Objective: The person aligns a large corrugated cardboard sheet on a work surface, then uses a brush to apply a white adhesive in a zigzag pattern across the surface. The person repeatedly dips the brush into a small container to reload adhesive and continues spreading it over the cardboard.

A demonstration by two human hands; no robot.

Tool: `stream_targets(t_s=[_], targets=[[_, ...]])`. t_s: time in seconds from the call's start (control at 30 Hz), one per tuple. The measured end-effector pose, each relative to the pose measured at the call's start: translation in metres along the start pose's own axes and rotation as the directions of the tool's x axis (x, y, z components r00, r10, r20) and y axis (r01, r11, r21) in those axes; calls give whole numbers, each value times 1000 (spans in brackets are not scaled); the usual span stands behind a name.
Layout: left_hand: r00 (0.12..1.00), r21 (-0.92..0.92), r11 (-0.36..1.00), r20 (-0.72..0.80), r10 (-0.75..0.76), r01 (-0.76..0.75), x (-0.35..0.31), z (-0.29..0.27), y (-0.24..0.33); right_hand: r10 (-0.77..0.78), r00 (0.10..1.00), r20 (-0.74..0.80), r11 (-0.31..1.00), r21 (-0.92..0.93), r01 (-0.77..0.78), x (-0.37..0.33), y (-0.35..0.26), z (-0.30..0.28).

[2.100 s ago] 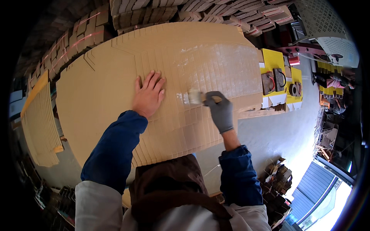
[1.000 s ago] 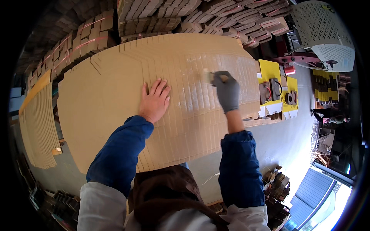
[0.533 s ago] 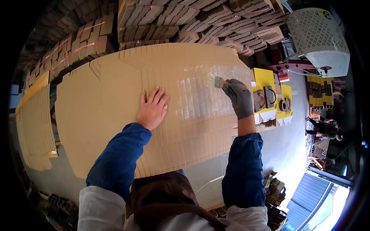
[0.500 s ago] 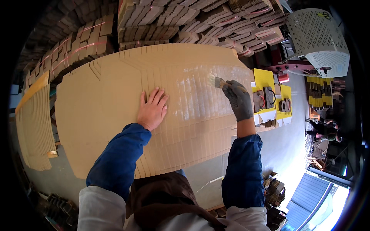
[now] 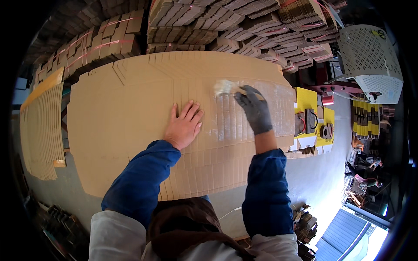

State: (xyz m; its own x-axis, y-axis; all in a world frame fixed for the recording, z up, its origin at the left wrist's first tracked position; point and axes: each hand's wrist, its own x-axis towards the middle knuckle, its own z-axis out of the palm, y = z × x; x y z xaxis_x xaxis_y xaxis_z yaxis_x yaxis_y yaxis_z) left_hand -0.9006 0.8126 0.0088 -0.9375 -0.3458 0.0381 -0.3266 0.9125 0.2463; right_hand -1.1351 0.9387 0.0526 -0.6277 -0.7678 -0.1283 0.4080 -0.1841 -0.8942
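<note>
The right hand (image 5: 254, 111), in a grey glove, grips a paintbrush (image 5: 230, 88) by its handle. The brush's long axis runs left to right across the fanned row of flat cardboard box blanks (image 5: 130, 113), its whitish bristles pointing to the person's left and lying on the far part of the row. A pale, glossy wet band covers the overlapped blank edges just below the brush. The left hand (image 5: 185, 126), bare, lies flat with fingers spread on the cardboard, just left of that band, holding nothing.

Right of the row lie yellow flat packages (image 5: 310, 116) with dark round shapes on them and white sheets at their near edge. Beyond those stands a white perforated machine housing (image 5: 370, 54) with a small yellow label at its top. Behind the row, bundled cardboard stacks (image 5: 226, 21) tied with pink straps form a wall. To the row's left lies another fanned set of cardboard pieces (image 5: 39, 126) on the grey table (image 5: 305, 182).
</note>
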Motion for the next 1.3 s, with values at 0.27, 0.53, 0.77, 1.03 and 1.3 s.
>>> stream_targets(t_s=[0.27, 0.53, 0.77, 1.03, 1.3], targets=[[999, -47, 999, -30, 16, -17, 2, 1, -1, -147, 980, -132, 630, -776, -10, 18, -16, -36], [1000, -82, 997, -7, 3, -3, 4, 3, 4, -276, 954, -121, 339, -940, -22, 17, -9, -18], [1000, 14, 1000, 26, 1, -1, 7, 8, 7, -227, 964, -137, 327, -943, -57, -34, -20, -16], [996, 117, 993, 83, 26, -35, 9, 25, 10, -598, 614, -516, 576, -809, -118, -213, -105, -180], [978, 271, 940, 36, 204, -206, 6, 10, 12, -195, 298, -935, 883, -299, -362, -418, 42, -306]])
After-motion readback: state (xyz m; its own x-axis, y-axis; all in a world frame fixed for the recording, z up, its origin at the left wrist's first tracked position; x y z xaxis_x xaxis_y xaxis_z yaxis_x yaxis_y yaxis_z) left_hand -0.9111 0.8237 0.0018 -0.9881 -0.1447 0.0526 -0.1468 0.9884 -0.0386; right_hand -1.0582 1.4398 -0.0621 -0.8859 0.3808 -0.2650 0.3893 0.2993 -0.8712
